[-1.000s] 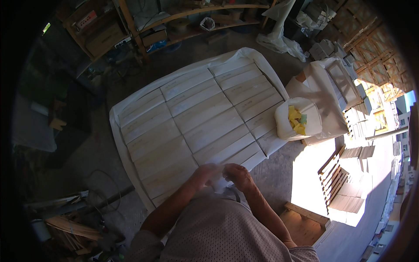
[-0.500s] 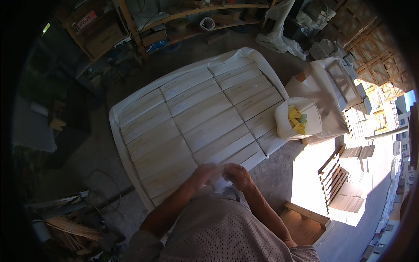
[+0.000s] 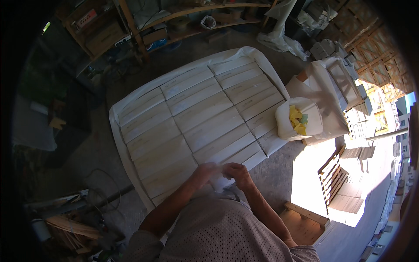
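Observation:
My left hand (image 3: pixel 204 173) and my right hand (image 3: pixel 237 173) are close together in front of my waist. The fingers of both are closed on a thin, whitish, see-through piece of plastic (image 3: pixel 217 182) that hangs between them. Just beyond lies a wide stack of long white cartons (image 3: pixel 205 118), set side by side in rows. White plastic sheeting (image 3: pixel 114 126) runs around the stack's edges. My hands are at its near edge; whether the plastic I hold joins that sheeting I cannot tell.
A white bag (image 3: pixel 283 124) with yellow and green pieces (image 3: pixel 297 120) stands at the stack's right corner, beside a plastic-draped pile (image 3: pixel 321 96). Wooden shelves (image 3: pixel 196 15) line the back. A wooden pallet (image 3: pixel 332 177) lies in sunlight at right; wood strips (image 3: pixel 72 227) lie lower left.
My hands stay almost in place, with a slight shift of the fingers on the plastic. The stack and the bag have not moved.

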Motion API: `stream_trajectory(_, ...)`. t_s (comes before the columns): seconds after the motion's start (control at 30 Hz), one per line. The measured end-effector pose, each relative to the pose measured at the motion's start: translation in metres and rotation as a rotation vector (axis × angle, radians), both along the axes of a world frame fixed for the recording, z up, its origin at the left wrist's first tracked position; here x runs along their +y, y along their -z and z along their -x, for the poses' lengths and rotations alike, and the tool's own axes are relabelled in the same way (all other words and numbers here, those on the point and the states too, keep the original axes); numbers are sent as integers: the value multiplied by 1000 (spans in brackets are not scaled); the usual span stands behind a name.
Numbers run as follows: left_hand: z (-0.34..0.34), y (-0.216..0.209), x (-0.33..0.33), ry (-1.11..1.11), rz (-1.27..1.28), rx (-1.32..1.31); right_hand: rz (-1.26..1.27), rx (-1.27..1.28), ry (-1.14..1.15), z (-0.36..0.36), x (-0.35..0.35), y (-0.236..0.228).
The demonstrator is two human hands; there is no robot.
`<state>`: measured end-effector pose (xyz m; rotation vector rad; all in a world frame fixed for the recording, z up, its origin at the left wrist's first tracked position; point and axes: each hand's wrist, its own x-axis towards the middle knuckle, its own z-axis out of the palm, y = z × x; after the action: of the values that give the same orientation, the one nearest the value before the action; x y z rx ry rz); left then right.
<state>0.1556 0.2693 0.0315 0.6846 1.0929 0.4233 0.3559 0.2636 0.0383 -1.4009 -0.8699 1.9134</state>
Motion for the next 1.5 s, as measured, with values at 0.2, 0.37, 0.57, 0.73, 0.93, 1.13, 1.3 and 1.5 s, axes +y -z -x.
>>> stream_trajectory(0.2, 1, 0, 0, -3, -86, 70, -93, -150, -97, 0, 5, -7)
stream_trajectory(0.37, 3, 0, 0, -7, -81, 69, -83, -140, -104, 0, 6, -4)
stream_trajectory(0.57, 4, 16, -1, 42, -213, 133, -129, -215, -145, 2, 9, 0)
stream_trajectory(0.73, -1, 27, -5, 78, -531, 251, -221, -408, -144, 9, 6, 7)
stream_trajectory(0.93, -15, 19, -11, -1, -755, 352, -350, -696, -171, 17, 1, 19)
stream_trajectory(1.13, -13, 8, -9, 80, -697, 349, -386, -767, -129, 20, -1, 15)
stream_trajectory(1.3, 0, -1, -4, 50, -525, 128, -216, -468, -54, 19, 5, 2)
stream_trajectory(1.5, 3, -14, 2, -154, 13, -38, -276, -458, 88, 22, 2, -24)
